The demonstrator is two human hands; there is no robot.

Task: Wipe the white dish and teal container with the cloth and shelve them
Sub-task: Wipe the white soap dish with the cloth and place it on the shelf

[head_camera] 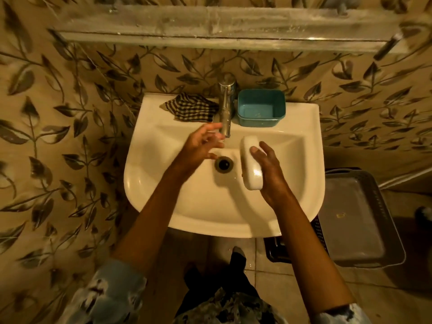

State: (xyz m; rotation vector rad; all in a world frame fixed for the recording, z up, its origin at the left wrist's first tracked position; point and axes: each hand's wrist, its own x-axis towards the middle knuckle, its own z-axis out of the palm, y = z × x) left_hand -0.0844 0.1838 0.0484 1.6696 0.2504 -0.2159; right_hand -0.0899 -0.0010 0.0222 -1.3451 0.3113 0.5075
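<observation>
My right hand (268, 169) grips the white dish (250, 164) on edge over the basin, thumb on its face. My left hand (201, 145) hovers blurred under the tap spout with fingers spread and relaxed, holding nothing. The teal container (261, 108) stands upright on the sink's back ledge, right of the tap. The checked cloth (189, 108) lies crumpled on the ledge, left of the tap.
A chrome tap (225, 106) rises at the middle of the white sink (163, 183); the drain (224, 164) is between my hands. A glass shelf (210, 26) runs along the wall above. A grey tray on a dark basket (355, 218) stands at the lower right.
</observation>
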